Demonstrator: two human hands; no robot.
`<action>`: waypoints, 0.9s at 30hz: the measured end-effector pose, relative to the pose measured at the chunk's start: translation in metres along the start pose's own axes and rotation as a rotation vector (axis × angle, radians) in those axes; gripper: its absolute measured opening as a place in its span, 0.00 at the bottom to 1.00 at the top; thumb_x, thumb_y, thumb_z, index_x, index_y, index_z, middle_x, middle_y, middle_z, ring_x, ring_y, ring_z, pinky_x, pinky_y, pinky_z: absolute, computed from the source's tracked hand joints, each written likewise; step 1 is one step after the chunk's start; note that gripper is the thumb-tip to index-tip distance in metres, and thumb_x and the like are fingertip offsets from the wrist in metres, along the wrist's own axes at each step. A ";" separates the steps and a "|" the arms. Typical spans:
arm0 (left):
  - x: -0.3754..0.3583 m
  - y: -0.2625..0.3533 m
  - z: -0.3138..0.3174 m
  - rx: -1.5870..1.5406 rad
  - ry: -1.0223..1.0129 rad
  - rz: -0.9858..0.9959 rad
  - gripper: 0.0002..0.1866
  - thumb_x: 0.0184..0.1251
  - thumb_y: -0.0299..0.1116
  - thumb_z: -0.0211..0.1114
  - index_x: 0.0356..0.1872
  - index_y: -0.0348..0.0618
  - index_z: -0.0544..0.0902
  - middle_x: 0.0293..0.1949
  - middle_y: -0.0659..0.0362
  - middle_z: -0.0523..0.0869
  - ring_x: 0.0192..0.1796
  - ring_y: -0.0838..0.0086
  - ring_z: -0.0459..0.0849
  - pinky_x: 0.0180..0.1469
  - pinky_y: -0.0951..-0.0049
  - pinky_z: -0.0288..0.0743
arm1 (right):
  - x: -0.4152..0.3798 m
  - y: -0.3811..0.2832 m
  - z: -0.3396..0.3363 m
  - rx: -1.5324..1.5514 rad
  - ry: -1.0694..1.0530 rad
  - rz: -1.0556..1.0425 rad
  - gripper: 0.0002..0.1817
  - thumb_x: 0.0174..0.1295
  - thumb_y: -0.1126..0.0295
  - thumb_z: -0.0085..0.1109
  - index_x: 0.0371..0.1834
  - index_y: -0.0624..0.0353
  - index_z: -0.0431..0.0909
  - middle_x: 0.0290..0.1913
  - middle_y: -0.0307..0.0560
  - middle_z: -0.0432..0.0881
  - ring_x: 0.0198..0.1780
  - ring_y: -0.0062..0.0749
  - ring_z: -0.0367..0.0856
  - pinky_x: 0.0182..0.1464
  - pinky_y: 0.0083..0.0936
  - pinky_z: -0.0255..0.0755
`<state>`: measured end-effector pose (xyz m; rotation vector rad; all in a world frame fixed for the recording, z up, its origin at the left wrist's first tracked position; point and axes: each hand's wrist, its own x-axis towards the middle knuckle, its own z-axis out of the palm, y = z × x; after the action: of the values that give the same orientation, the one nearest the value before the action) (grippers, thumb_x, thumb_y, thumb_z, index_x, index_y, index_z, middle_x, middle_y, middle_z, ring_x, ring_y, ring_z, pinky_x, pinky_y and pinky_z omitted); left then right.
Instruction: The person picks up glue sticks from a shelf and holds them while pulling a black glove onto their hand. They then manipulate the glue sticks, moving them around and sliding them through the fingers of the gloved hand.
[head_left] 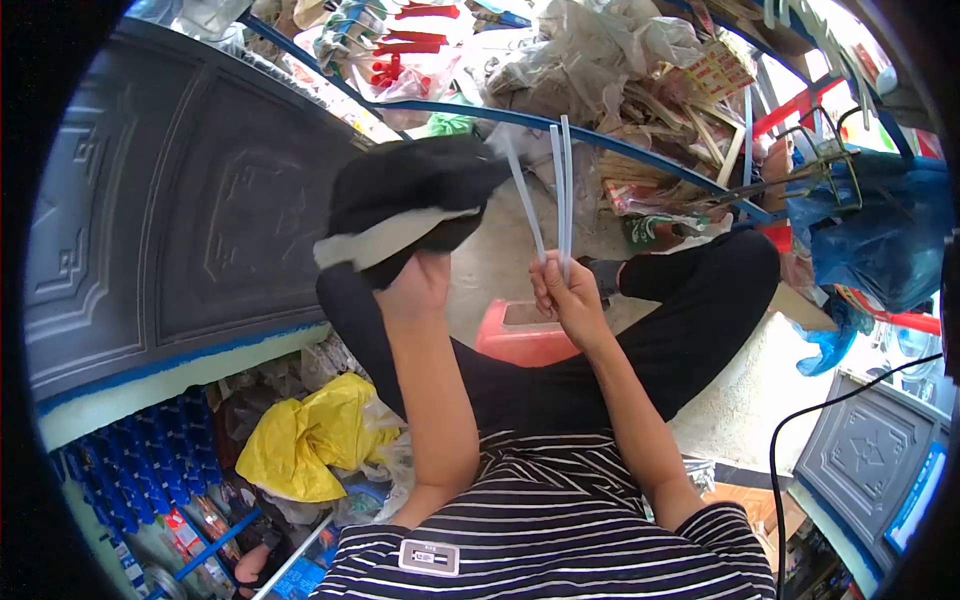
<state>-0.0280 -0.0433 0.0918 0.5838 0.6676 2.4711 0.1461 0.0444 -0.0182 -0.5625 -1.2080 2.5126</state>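
Observation:
My left hand (418, 285) grips a black cloth item (420, 190) with a pale grey band along its lower edge. Motion blurs the cloth, and its exact kind does not show; most of my left fingers are behind or under it. In my right hand (570, 300), three long translucent whitish sticks (557, 200), like glue sticks, are pinched at their lower ends. They point upward, one leaning left and two side by side. Between my legs, below my right hand, is a red-pink plastic stool or box (525, 335).
A dark grey panelled door (240, 180) stands at the left. Ahead, a blue metal frame (600, 145) holds plastic bags and red parts. A yellow bag (315, 440) lies lower left, a blue bag (870, 230) hangs right. A black cable (790, 430) runs down the right side.

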 end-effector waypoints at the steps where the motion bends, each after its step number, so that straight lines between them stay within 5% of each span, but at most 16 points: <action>1: 0.002 0.006 0.009 -0.006 -0.151 -0.042 0.23 0.71 0.42 0.61 0.61 0.40 0.77 0.62 0.52 0.81 0.62 0.61 0.81 0.68 0.53 0.72 | -0.001 0.002 -0.002 0.007 0.002 0.005 0.16 0.80 0.57 0.47 0.47 0.60 0.73 0.28 0.34 0.67 0.25 0.15 0.65 0.26 0.15 0.61; 4: 0.016 -0.015 0.017 -0.667 -0.169 -0.172 0.22 0.73 0.48 0.60 0.56 0.42 0.78 0.48 0.56 0.83 0.53 0.66 0.81 0.59 0.60 0.74 | 0.003 -0.002 0.000 0.007 0.001 0.003 0.16 0.80 0.57 0.47 0.47 0.60 0.73 0.28 0.34 0.67 0.25 0.16 0.65 0.26 0.16 0.62; 5: 0.010 -0.024 0.028 -0.711 0.112 -0.170 0.18 0.73 0.46 0.60 0.51 0.43 0.79 0.41 0.59 0.80 0.46 0.68 0.78 0.53 0.64 0.73 | 0.003 -0.003 0.002 0.006 0.003 0.002 0.15 0.80 0.57 0.47 0.47 0.59 0.73 0.28 0.34 0.67 0.25 0.16 0.65 0.27 0.16 0.62; 8: 0.004 -0.037 -0.021 -1.006 -0.045 -0.356 0.18 0.73 0.46 0.59 0.51 0.42 0.80 0.46 0.57 0.82 0.47 0.67 0.80 0.54 0.64 0.75 | 0.005 -0.001 0.001 0.024 0.015 -0.040 0.15 0.80 0.57 0.46 0.47 0.59 0.73 0.29 0.34 0.67 0.25 0.16 0.65 0.27 0.16 0.62; 9: -0.009 -0.030 -0.018 -0.722 0.205 -0.281 0.18 0.75 0.44 0.57 0.53 0.41 0.80 0.49 0.54 0.84 0.50 0.65 0.83 0.54 0.64 0.78 | 0.006 -0.001 0.000 0.023 0.041 -0.045 0.15 0.80 0.57 0.46 0.47 0.59 0.73 0.29 0.34 0.67 0.26 0.16 0.65 0.26 0.16 0.62; 11: -0.025 -0.032 -0.037 -0.459 0.132 -0.364 0.18 0.75 0.42 0.55 0.56 0.40 0.79 0.53 0.53 0.84 0.54 0.64 0.83 0.55 0.63 0.79 | 0.003 0.002 -0.001 0.026 0.095 -0.040 0.15 0.80 0.56 0.46 0.47 0.58 0.72 0.29 0.34 0.67 0.26 0.16 0.65 0.26 0.16 0.63; 15: -0.025 -0.048 -0.049 -0.405 0.131 -0.365 0.19 0.77 0.40 0.56 0.61 0.40 0.77 0.58 0.53 0.82 0.59 0.63 0.82 0.62 0.62 0.77 | 0.010 0.000 0.000 0.040 0.138 -0.080 0.16 0.80 0.56 0.44 0.46 0.58 0.71 0.30 0.35 0.69 0.27 0.16 0.68 0.26 0.16 0.64; 18: -0.026 -0.050 -0.044 -0.182 0.135 -0.369 0.20 0.78 0.39 0.56 0.64 0.40 0.75 0.62 0.52 0.80 0.63 0.62 0.81 0.67 0.62 0.75 | 0.001 0.002 0.003 -0.245 0.356 -0.250 0.16 0.81 0.55 0.42 0.44 0.57 0.70 0.31 0.37 0.72 0.27 0.16 0.70 0.25 0.15 0.63; 20: -0.024 -0.053 -0.039 0.355 0.219 -0.379 0.18 0.72 0.31 0.64 0.60 0.40 0.76 0.54 0.55 0.83 0.55 0.70 0.83 0.60 0.67 0.78 | -0.002 -0.001 0.006 -0.340 0.370 -0.401 0.18 0.81 0.57 0.40 0.52 0.61 0.70 0.37 0.43 0.74 0.31 0.20 0.76 0.26 0.16 0.70; 23: -0.025 -0.072 -0.020 0.785 0.119 -0.466 0.11 0.68 0.26 0.63 0.49 0.40 0.79 0.40 0.60 0.84 0.41 0.74 0.84 0.45 0.68 0.80 | 0.006 -0.013 0.025 -0.387 0.278 -0.449 0.23 0.81 0.58 0.39 0.65 0.67 0.64 0.44 0.48 0.72 0.36 0.27 0.82 0.32 0.21 0.80; 27: -0.037 -0.125 -0.026 0.870 0.168 -0.460 0.07 0.66 0.24 0.59 0.43 0.39 0.80 0.32 0.62 0.83 0.33 0.75 0.82 0.36 0.71 0.78 | 0.010 0.016 0.008 -0.535 0.393 -0.336 0.14 0.81 0.61 0.42 0.48 0.62 0.71 0.35 0.47 0.75 0.34 0.32 0.78 0.31 0.29 0.72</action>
<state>0.0324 0.0206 -0.0085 0.4411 1.7480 1.7320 0.1324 0.0333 -0.0286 -0.8442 -1.6453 1.6950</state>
